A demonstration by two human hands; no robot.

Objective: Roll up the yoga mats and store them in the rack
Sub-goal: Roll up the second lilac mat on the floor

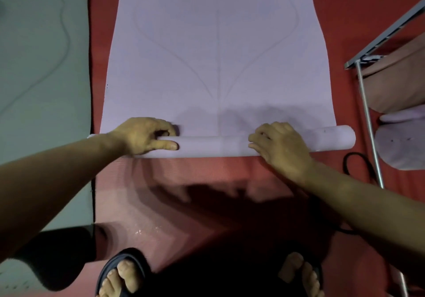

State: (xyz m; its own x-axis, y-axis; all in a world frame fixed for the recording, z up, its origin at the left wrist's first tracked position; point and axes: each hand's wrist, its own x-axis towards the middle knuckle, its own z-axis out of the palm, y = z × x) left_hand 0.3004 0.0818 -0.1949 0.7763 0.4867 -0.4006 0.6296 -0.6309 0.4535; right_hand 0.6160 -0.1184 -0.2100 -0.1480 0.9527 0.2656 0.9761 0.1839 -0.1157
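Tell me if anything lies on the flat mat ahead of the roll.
Nothing visible does. Both the left hand and right hand grip the roll, and the flat mat ahead shows only its printed lines.

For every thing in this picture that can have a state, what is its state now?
lilac mat: partly rolled, near end a roll, the rest flat.
left hand: grips the roll.
right hand: rests on the roll, fingers curled.
red mat: flat, under the lilac mat.
rack: holds rolled mats.
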